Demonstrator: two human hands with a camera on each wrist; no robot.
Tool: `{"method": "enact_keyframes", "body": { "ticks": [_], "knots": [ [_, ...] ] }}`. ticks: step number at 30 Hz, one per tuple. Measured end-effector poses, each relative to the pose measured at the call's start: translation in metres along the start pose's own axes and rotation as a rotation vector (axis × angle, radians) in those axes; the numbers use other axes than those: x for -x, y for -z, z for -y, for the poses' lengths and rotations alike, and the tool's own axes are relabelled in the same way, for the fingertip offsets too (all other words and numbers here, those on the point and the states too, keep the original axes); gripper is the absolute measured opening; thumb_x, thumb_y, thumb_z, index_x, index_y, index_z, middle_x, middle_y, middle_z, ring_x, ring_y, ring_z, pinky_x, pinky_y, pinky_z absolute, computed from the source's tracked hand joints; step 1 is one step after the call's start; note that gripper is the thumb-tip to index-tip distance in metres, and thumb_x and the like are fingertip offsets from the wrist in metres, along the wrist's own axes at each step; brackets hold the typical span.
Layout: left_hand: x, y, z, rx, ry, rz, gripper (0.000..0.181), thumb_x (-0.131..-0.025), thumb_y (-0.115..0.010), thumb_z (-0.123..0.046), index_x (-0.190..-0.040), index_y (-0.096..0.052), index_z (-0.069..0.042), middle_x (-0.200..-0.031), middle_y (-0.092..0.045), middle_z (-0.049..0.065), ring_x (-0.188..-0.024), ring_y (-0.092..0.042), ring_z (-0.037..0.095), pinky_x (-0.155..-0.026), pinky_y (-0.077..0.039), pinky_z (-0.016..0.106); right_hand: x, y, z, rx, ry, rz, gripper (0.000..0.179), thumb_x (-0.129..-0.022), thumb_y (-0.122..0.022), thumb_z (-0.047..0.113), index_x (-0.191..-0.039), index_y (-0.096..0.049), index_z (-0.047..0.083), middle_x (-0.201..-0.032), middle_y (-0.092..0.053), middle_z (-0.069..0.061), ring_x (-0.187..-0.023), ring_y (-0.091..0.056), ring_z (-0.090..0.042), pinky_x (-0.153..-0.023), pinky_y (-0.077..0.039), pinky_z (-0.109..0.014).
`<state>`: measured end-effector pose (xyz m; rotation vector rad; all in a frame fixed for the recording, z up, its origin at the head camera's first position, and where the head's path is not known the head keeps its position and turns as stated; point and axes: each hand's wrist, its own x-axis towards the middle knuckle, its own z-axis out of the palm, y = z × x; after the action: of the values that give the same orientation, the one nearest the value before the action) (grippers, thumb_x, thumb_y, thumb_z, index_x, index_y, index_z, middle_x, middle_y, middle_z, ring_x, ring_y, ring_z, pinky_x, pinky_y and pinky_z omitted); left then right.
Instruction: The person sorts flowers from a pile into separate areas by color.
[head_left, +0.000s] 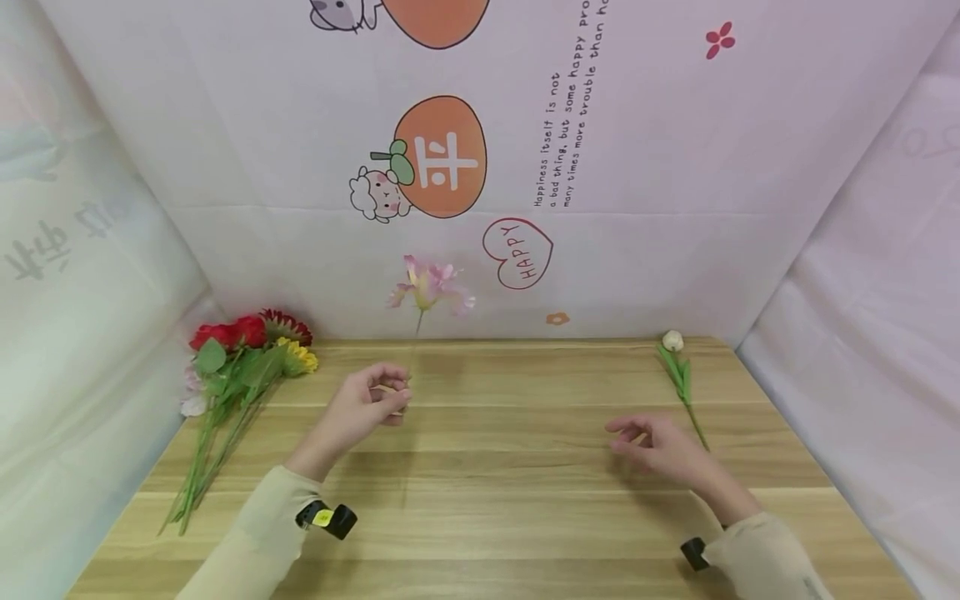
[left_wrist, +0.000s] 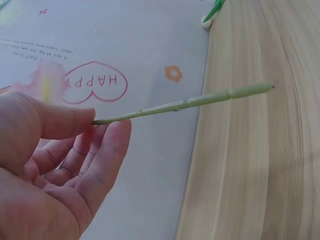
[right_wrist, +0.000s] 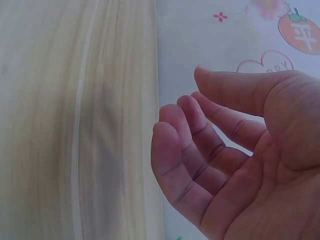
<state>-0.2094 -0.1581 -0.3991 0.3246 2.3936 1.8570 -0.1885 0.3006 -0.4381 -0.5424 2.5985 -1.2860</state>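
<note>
My left hand (head_left: 372,398) pinches the thin green stem (left_wrist: 200,101) of a pink artificial flower (head_left: 429,287) between thumb and fingers. The flower stands nearly upright above the table, its bloom in front of the back cloth. In the left wrist view the stem's lower end points right, past the fingertips. My right hand (head_left: 660,450) hovers over the table on the right, fingers loosely curled, holding nothing; the right wrist view shows bare space between thumb and fingers. Nearest to it lies a white tulip (head_left: 672,341) with green leaves, its stem reaching toward the hand.
A bunch of artificial flowers lies at the table's left edge: red roses (head_left: 228,333), a dark red bloom (head_left: 287,325), a yellow flower (head_left: 298,357) and pale pink ones. Printed cloth (head_left: 637,167) hangs behind and at both sides of the wooden table (head_left: 510,467).
</note>
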Motion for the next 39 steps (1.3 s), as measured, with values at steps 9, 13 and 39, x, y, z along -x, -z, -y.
{"method": "enact_keyframes", "body": {
  "ticks": [9,13,39],
  "knots": [
    [-0.010,-0.018,-0.003,0.061,0.010,0.016,0.029,-0.096,-0.066,0.001,-0.124,-0.056,0.007,-0.104,-0.060,0.016,-0.087,-0.067,0.031,-0.074,-0.062,0.038,-0.012,-0.020,0.011,-0.035,-0.002,0.064,0.033,-0.098,-0.069,0.013,-0.124,-0.063,-0.007,-0.098,-0.066,-0.011,-0.073,-0.066,-0.029,-0.058,-0.059,-0.038],
    [-0.015,-0.024,0.000,0.080,0.025,0.022,0.029,-0.097,-0.067,0.000,-0.123,-0.057,0.007,-0.105,-0.060,0.015,-0.086,-0.067,0.029,-0.074,-0.062,0.038,-0.018,-0.029,0.019,-0.049,-0.021,0.081,0.034,-0.099,-0.068,0.016,-0.124,-0.063,-0.006,-0.098,-0.066,-0.011,-0.075,-0.066,-0.030,-0.060,-0.059,-0.039],
    [-0.035,-0.079,-0.002,0.197,0.105,0.077,0.028,-0.094,-0.071,-0.002,-0.120,-0.061,0.002,-0.106,-0.061,0.014,-0.090,-0.067,0.034,-0.074,-0.062,0.037,-0.062,-0.092,0.080,-0.293,-0.052,0.311,0.054,-0.098,-0.070,0.033,-0.134,-0.060,-0.006,-0.113,-0.071,-0.019,-0.100,-0.071,-0.034,-0.078,-0.061,-0.046]
  ]
}}
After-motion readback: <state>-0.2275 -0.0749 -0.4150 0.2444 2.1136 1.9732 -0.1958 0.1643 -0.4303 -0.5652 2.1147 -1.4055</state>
